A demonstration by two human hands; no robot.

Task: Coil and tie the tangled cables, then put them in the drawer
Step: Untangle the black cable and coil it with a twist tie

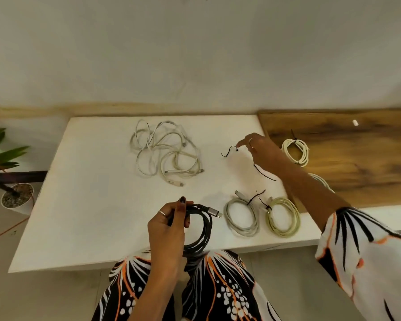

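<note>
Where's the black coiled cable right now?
In the head view, the black coiled cable is gripped in the left hand at the white table's near edge, left of the grey tied coil.

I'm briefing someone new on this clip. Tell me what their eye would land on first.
First, the left hand near the table's front edge, gripping a coiled black cable. Then the right hand, reaching toward a loose black tie on the white table. Behind lies a tangled heap of white cables, still uncoiled.
</note>
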